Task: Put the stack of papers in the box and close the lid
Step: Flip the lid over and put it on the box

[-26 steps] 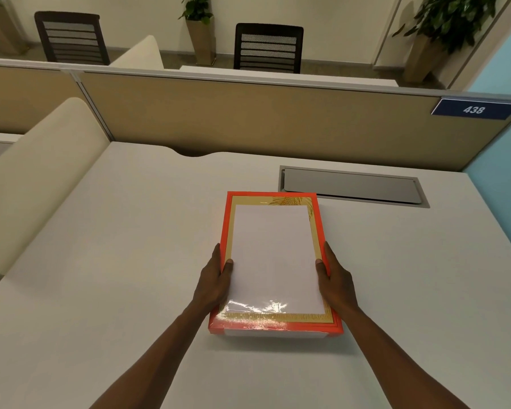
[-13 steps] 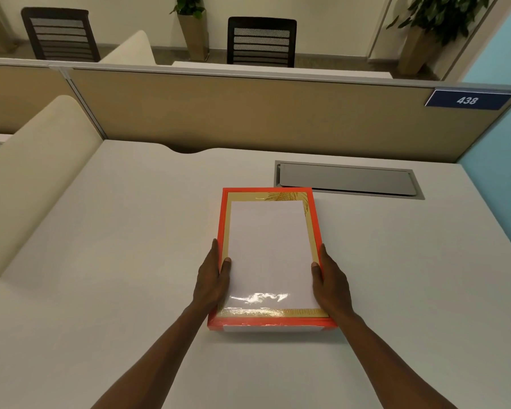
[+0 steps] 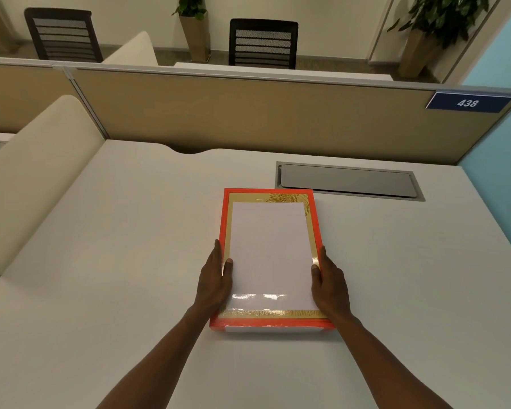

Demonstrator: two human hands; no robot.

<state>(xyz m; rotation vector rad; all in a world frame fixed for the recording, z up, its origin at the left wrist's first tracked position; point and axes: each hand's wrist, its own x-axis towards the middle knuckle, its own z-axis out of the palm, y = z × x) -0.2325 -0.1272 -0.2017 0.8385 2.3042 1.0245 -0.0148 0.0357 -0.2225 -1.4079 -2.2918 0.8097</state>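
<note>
A flat red box (image 3: 226,219) lies on the white desk (image 3: 124,261) in front of me. Its top has a red rim, a gold border and a glossy white centre (image 3: 270,249); I cannot tell whether that white is the paper stack behind a clear window. A white strip (image 3: 273,329) shows under the front edge of the top. My left hand (image 3: 211,278) grips the left side and my right hand (image 3: 331,281) grips the right side, with both thumbs resting on top near the front corners.
A grey cable hatch (image 3: 347,181) is set into the desk just behind the box. A tan partition (image 3: 248,113) with a blue "438" sign (image 3: 468,102) closes the back. A cream divider (image 3: 36,172) borders the left. Chairs and plants stand beyond.
The box top sits a little straighter and flatter than a second ago. Both hands keep the same hold on its sides.
</note>
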